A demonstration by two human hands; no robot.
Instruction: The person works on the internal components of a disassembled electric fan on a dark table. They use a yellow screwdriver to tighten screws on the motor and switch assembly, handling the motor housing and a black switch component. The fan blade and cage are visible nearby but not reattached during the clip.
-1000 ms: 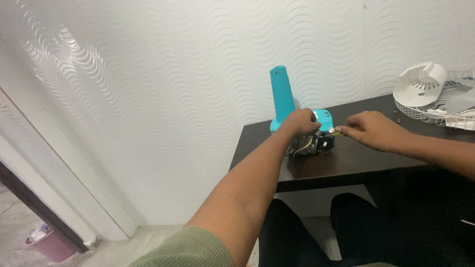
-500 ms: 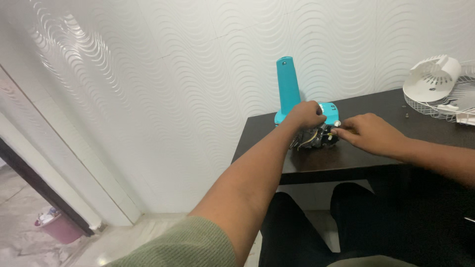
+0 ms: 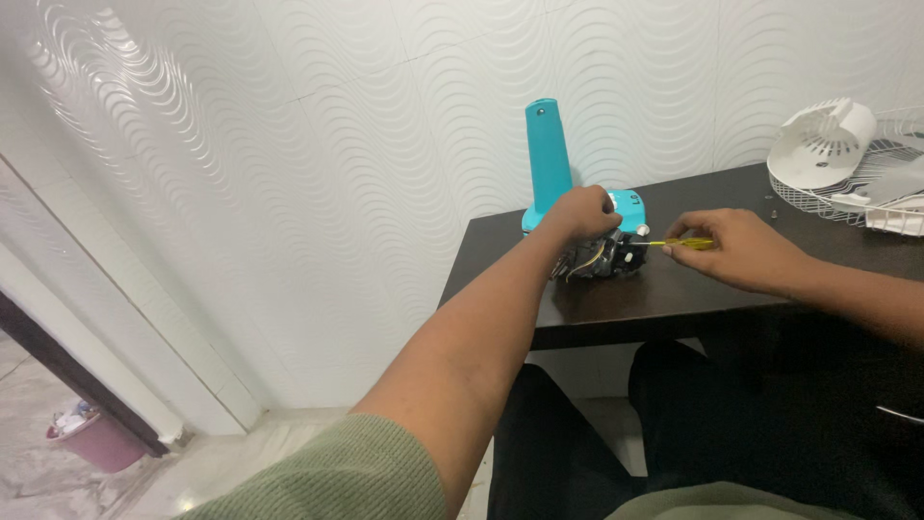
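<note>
Your left hand (image 3: 579, 212) is gripping the teal fan motor housing (image 3: 616, 252) firmly on the bench (image 3: 674, 294); your right hand (image 3: 736, 248) fingers are pinching the yellow screwdriver (image 3: 685, 244), so be keeping it square to the screw.

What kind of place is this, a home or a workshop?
Probably a room in a home, used for a small repair. The wall has white wavy panels, a dark wooden table holds fan parts, and a pink bucket stands on the floor by a doorway.
</note>
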